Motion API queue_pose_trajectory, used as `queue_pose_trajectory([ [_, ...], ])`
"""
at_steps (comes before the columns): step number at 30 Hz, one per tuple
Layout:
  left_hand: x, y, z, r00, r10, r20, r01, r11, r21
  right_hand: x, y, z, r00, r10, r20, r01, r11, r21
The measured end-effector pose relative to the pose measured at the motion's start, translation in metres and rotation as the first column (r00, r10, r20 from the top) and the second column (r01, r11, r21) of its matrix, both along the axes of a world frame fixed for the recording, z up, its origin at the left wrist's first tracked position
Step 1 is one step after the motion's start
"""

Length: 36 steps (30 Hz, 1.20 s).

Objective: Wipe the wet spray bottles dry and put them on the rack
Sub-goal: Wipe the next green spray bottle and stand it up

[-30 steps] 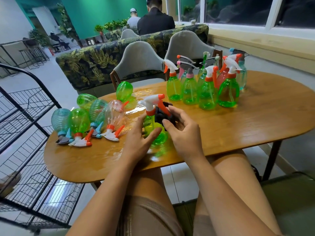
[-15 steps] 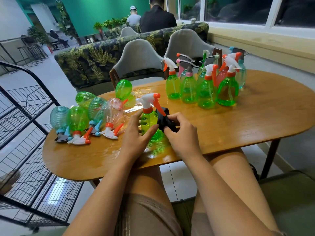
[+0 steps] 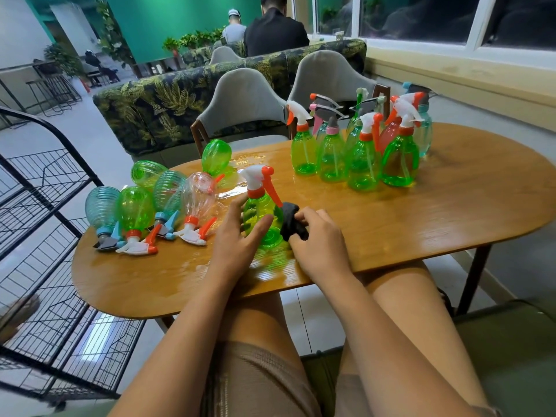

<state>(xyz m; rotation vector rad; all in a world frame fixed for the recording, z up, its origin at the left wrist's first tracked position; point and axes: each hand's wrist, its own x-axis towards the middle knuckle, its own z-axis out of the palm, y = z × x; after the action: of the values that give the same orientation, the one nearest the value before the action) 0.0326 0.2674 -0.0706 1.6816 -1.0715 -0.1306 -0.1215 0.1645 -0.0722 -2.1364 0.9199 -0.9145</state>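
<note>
Table (image 3: 436, 218) of glossy oval wood lies under both hands, and near its front edge stands a green spray bottle (image 3: 261, 212), upright, with a white head and an orange trigger and collar. The left hand (image 3: 237, 242) holds it from the left, the thumb laid across the near side of the body and the fingers curled round the far side. The right hand (image 3: 319, 245) is closed round a bunched black cloth (image 3: 290, 224), which it presses against the right flank of the bottle just below the trigger. Left of the left hand lies a cluster of tipped bottles (image 3: 135, 209), green, teal and one clear, their spray heads turned toward the person and their bodies pointing away; the nearest of them, the clear one, rests just beside the left fingers. A wet sheen (image 3: 240, 162) glints on the wood beyond the left hand. Beyond the right hand and well apart from it stands a tight group of upright bottles (image 3: 361, 155), mostly green, with a reddish one and a pale teal one at the back. Farther left than the left hand, past the end of the table, stands a black wire rack (image 3: 45, 266) with mesh shelves. Behind the table are two grey chairs (image 3: 240, 100) and a leaf-print sofa (image 3: 156, 106)
</note>
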Motion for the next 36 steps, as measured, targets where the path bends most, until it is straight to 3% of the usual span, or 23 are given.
queue_pose_trajectory([
  [7, 0.003, 0.000, -0.001, 0.991, 0.040, 0.124, -0.041, 0.999, 0.007, -0.004, 0.006, 0.013, 0.910, -0.028, 0.414, 0.001, 0.998, 0.065],
  [11, 0.002, 0.001, -0.001, 0.985, 0.010, 0.170, -0.015, 0.999, 0.028, -0.005, 0.013, 0.020, 0.856, 0.055, 0.514, -0.072, 0.997, 0.014],
  [15, 0.002, 0.002, -0.001, 0.986, 0.003, 0.164, -0.007, 1.000, 0.028, -0.005, 0.017, 0.021, 0.875, 0.135, 0.465, -0.148, 0.989, -0.008],
  [23, -0.002, 0.003, 0.002, 0.992, -0.005, 0.123, 0.003, 1.000, 0.021, 0.002, 0.006, 0.006, 0.972, 0.114, 0.204, -0.131, 0.989, 0.072],
  [30, -0.002, 0.003, 0.002, 0.997, 0.000, 0.074, 0.000, 1.000, -0.001, 0.005, 0.002, -0.001, 0.987, 0.086, -0.137, -0.080, 0.995, 0.052],
  [32, -0.001, 0.003, 0.001, 0.997, 0.009, 0.078, -0.008, 1.000, -0.012, 0.004, 0.003, 0.000, 0.989, 0.084, -0.125, -0.078, 0.996, 0.050],
  [36, -0.003, 0.003, 0.004, 0.986, 0.037, 0.164, -0.038, 0.999, 0.004, -0.001, 0.003, 0.002, 0.995, 0.075, 0.061, -0.084, 0.984, 0.157],
])
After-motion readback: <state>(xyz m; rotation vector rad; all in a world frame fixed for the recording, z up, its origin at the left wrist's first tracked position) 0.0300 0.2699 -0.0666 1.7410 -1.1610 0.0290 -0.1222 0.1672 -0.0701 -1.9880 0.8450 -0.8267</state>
